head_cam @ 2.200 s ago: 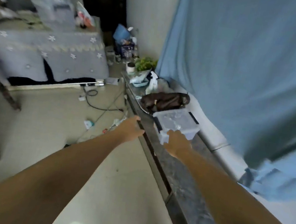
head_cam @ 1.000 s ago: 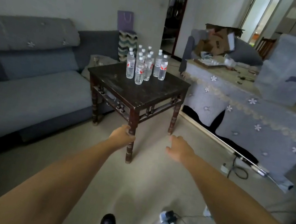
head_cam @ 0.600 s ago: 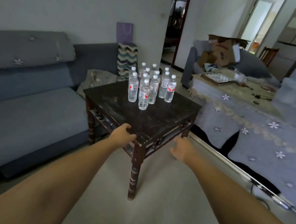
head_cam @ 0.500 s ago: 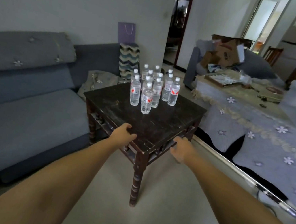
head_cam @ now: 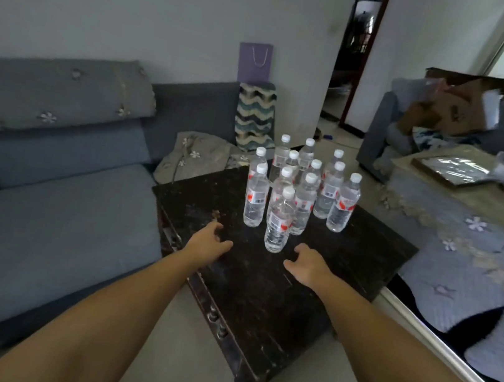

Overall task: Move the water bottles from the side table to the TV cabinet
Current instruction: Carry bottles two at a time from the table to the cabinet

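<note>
Several clear water bottles with white caps and red-and-white labels stand bunched at the back of a dark wooden side table [head_cam: 312, 285]. The nearest bottle [head_cam: 278, 224] stands alone at the front of the bunch. My left hand [head_cam: 208, 241] hovers over the tabletop, just left of and below that bottle, fingers spread and empty. My right hand [head_cam: 306, 266] is over the table to the bottle's lower right, fingers curled apart, holding nothing. Neither hand touches a bottle. The TV cabinet is out of view.
A grey-blue sofa [head_cam: 47, 193] runs along the left. A table under a flowered grey cloth [head_cam: 481, 244] stands to the right, close to the side table. An armchair piled with cardboard boxes [head_cam: 453, 106] and a doorway [head_cam: 352, 58] lie behind.
I turned from the cabinet to the side table and came closer. Both hands rose from below the table's front edge to over its top, near the front bottle.
</note>
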The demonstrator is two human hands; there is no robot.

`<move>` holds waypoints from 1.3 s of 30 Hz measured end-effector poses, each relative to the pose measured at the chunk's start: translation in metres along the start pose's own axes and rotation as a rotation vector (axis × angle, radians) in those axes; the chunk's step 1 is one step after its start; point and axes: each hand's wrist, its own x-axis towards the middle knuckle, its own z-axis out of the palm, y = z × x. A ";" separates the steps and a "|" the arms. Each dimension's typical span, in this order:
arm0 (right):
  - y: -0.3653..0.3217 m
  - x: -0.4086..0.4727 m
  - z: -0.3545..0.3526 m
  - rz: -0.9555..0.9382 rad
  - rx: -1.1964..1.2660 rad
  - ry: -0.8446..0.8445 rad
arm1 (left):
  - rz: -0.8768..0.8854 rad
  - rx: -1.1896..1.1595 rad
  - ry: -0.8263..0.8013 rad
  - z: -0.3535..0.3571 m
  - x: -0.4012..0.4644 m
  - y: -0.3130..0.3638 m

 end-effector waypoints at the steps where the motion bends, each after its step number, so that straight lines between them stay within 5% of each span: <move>1: -0.004 0.018 -0.005 -0.003 0.016 0.000 | -0.009 -0.015 0.013 -0.001 0.018 0.003; 7: -0.015 0.099 -0.006 0.040 0.183 -0.045 | -0.086 -0.027 -0.027 0.015 0.106 0.008; 20: -0.016 0.202 0.051 0.183 0.828 0.184 | -0.026 -0.113 -0.218 0.066 0.277 0.019; 29: -0.013 0.213 0.076 0.276 0.829 0.328 | -0.026 -0.326 -0.258 0.089 0.312 0.011; 34: -0.009 0.209 0.070 0.360 0.912 0.376 | -0.003 -0.394 -0.422 0.070 0.317 0.008; 39: 0.002 0.185 0.059 0.398 0.993 0.479 | -0.122 -0.274 -0.829 0.056 0.300 0.012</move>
